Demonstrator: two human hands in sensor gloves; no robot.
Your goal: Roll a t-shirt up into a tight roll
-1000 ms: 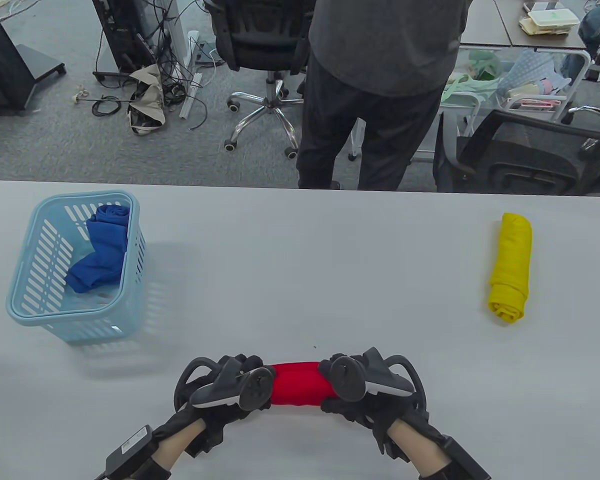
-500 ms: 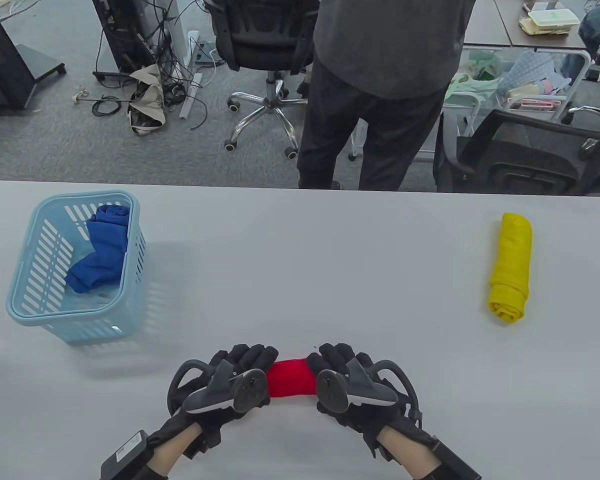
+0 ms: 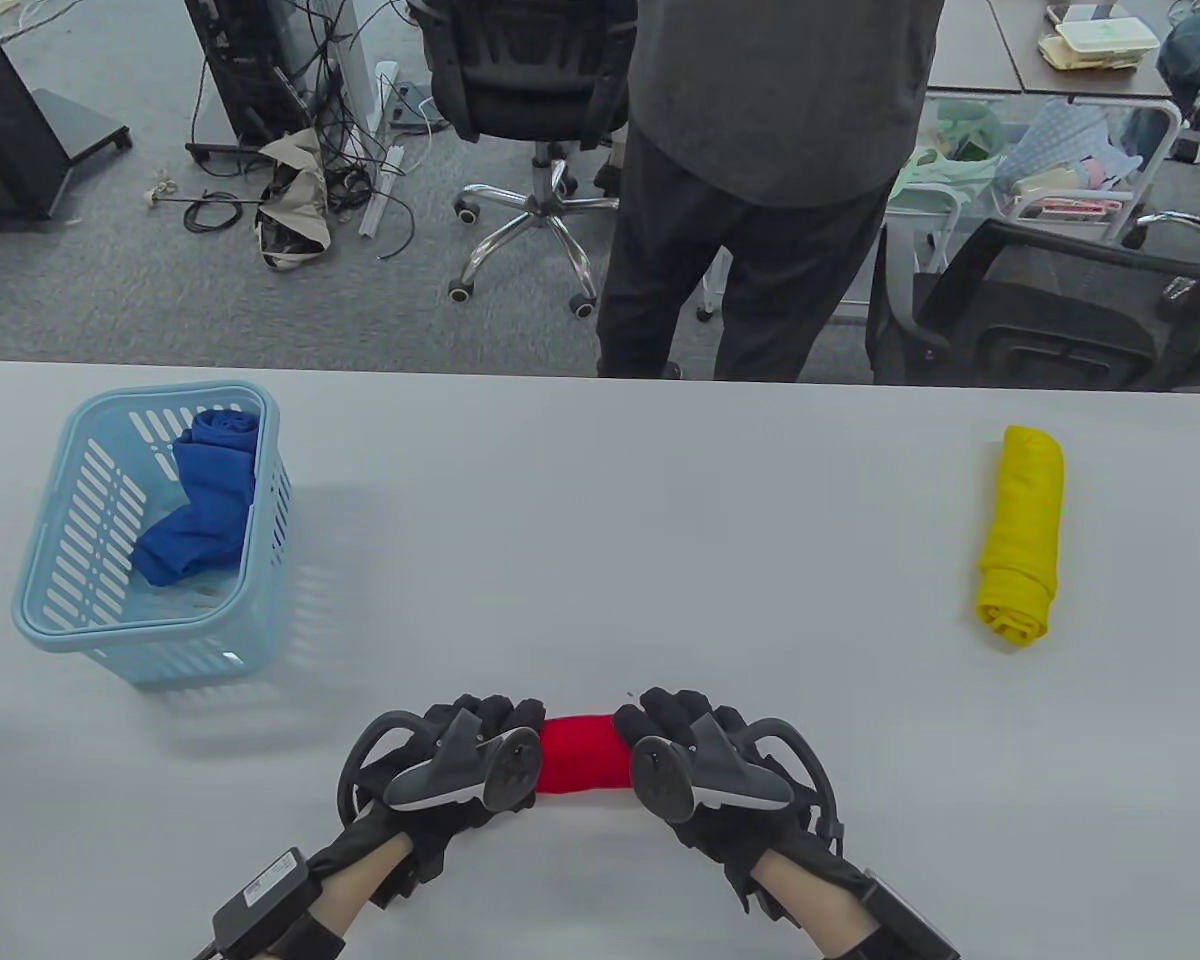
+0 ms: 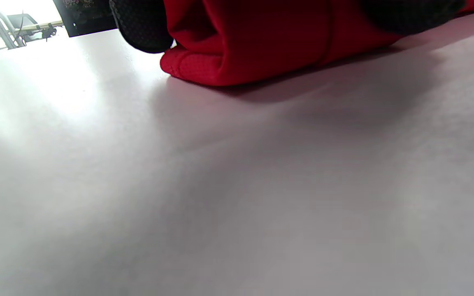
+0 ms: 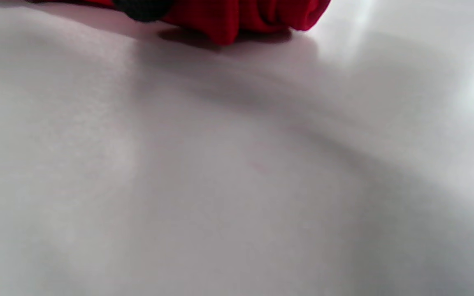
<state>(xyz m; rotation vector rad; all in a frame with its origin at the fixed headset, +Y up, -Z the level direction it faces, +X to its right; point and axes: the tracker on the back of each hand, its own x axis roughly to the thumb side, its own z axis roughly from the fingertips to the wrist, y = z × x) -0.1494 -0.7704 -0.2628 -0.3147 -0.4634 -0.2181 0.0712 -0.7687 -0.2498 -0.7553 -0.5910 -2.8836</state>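
A red t-shirt (image 3: 582, 755), rolled into a short thick roll, lies crosswise near the table's front edge. My left hand (image 3: 485, 722) grips its left end, fingers curled over the top. My right hand (image 3: 672, 715) grips the right end the same way. Only the middle of the roll shows between the two trackers. In the left wrist view the red t-shirt (image 4: 261, 45) rests on the table with a gloved fingertip (image 4: 142, 24) against its end. The right wrist view catches the red t-shirt (image 5: 257, 14) at the top edge, a gloved finger (image 5: 142, 9) on it.
A light blue basket (image 3: 90, 600) with a blue garment (image 3: 205, 500) inside stands at the left. A rolled yellow t-shirt (image 3: 1022, 535) lies at the right. A person (image 3: 760, 180) stands behind the far edge, with office chairs (image 3: 520, 90) beside them.
Both hands moved inward along the red roll and slightly forward, covering more of it; the visible red stretch between them is shorter than one second ago.
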